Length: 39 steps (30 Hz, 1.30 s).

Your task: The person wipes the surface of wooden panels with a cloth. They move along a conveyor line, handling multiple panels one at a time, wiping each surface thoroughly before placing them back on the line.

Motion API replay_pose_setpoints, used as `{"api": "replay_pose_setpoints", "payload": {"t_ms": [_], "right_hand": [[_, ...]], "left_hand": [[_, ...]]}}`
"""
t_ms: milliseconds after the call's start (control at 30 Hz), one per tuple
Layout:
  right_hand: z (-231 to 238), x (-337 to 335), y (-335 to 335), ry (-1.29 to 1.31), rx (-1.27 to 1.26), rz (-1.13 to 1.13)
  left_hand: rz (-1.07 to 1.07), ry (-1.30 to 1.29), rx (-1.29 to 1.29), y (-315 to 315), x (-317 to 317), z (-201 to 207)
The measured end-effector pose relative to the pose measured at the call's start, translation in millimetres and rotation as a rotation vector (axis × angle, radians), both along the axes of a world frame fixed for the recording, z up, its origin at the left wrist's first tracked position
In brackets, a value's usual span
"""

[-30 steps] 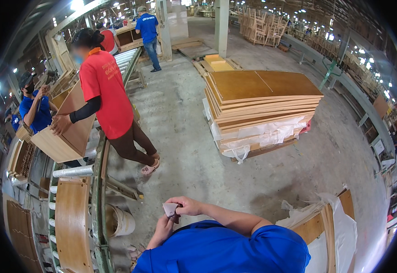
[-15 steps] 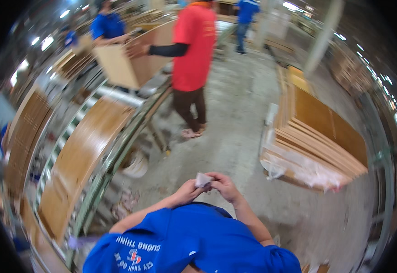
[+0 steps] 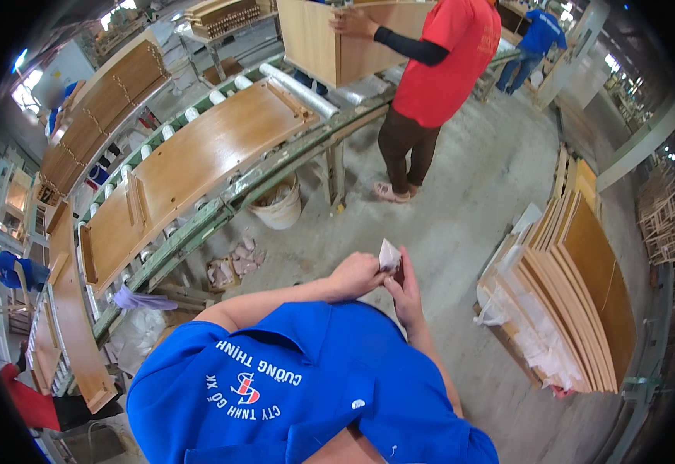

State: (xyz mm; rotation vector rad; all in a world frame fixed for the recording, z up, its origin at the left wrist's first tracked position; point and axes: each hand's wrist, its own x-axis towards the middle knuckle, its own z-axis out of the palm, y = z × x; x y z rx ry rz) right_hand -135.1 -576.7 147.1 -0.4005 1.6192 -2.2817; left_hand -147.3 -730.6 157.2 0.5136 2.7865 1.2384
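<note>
In front of my chest, both hands meet at a small folded piece (image 3: pixel 388 256), pale pinkish-white, thin like paper or cloth; its exact kind I cannot make out. It sticks up to a point between them. My left hand (image 3: pixel 356 276) is closed around its lower part, the fingers curled in. My right hand (image 3: pixel 405 291) pinches it from the other side, thumb toward the left hand and fingers pointing up along it.
To the left runs a roller conveyor (image 3: pixel 225 203) carrying a long brown wooden panel (image 3: pixel 190 158). A person in red (image 3: pixel 453 69) handles a wooden box (image 3: pixel 310 46) beyond. Stacked panels (image 3: pixel 569 286) stand on the right. Under the conveyor are a white bucket (image 3: pixel 279 207) and crumpled scraps (image 3: pixel 237 263).
My view has turned left, so the conveyor, person and panel stack appear farther right. My hands still hold the folded piece; the right fingers now extend upward more.
</note>
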Motion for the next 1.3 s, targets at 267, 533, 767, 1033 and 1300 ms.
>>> {"api": "replay_pose_setpoints", "payload": {"t_ms": [267, 533, 767, 1033, 1300], "right_hand": [[-20, -9, -21, -0.289, -0.285, 0.047], [-22, -15, -21, -0.436, -0.399, 0.014], [-40, -20, 5, -0.581, -0.549, -0.127], [-42, -8, 14, -0.583, -0.281, -0.108], [-19, 0, 16, -0.660, -0.240, -0.015]], "left_hand": [[-0.078, 0.176, -0.290, -9, 10, 21], [-0.169, 0.158, -0.224, -15, 17, 19], [-0.296, 0.079, -0.084, -31, 15, -1], [-0.303, -0.257, -0.441, -68, 19, -71], [-0.241, -0.747, -0.514, -133, 75, -150]]}}
